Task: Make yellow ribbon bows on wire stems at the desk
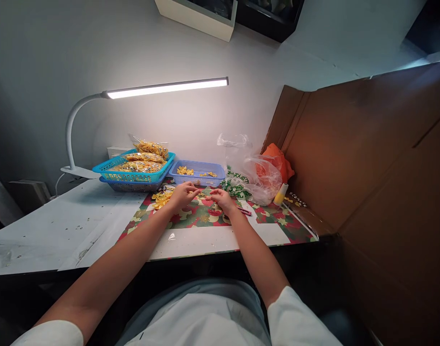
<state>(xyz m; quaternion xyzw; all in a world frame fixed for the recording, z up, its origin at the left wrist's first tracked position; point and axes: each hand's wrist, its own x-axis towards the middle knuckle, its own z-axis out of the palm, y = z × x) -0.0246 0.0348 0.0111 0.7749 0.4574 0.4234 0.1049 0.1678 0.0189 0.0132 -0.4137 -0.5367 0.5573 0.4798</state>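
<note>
Over a red, green and yellow patterned sheet [201,219], my left hand [184,195] has its thumb and fingertips pinched together. My right hand [222,198] faces it a short way off, also in a pinch. Whatever small thing the fingertips hold is too tiny to make out. Close to the left hand, a loose pile of yellow pieces [161,199] lies on the sheet. Beside my right wrist is a small tool with pinkish-red handles [244,211], partly hidden by the arm.
Behind the hands stands a periwinkle basket [220,169] with yellow pieces. Left of it, a turquoise basket [101,169] holds bagged yellow pieces. A clear bag [238,178], an orange bag [277,161] and a yellow bottle [280,194] stand right, near cardboard [367,154]. A lamp [165,89] hangs above.
</note>
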